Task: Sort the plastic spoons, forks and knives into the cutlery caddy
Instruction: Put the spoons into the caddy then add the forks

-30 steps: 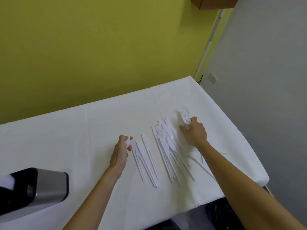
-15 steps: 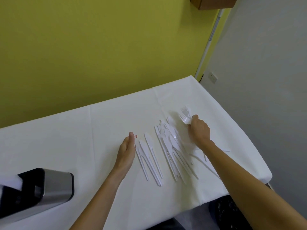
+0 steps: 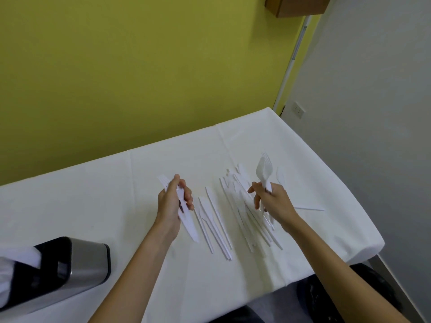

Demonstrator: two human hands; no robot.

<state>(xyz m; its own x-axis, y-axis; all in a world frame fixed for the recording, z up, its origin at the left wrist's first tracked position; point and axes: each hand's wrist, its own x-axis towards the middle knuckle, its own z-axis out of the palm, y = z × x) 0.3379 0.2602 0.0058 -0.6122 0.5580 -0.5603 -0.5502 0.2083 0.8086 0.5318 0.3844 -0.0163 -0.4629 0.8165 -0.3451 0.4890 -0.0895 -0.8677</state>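
Note:
White plastic cutlery lies on a white tablecloth (image 3: pixel 93 206). My left hand (image 3: pixel 172 201) grips a small bunch of forks (image 3: pixel 186 220), tines pointing away from me. My right hand (image 3: pixel 272 201) holds a spoon and a fork (image 3: pixel 264 171) upright above the big pile of cutlery (image 3: pixel 247 210). Between my hands lie a few knives (image 3: pixel 213 217) side by side. The cutlery caddy (image 3: pixel 77 264), steel with a black inside, lies tilted at the lower left with white pieces showing in it.
A single white piece (image 3: pixel 309 208) lies to the right of my right hand, near the table's right edge (image 3: pixel 363 215). A yellow wall stands behind the table and a grey wall to the right. A dark object (image 3: pixel 326 297) sits below the front edge.
My left hand has picked up forks from the cloth and now grips them. My right hand has lifted a spoon and fork up off the pile.

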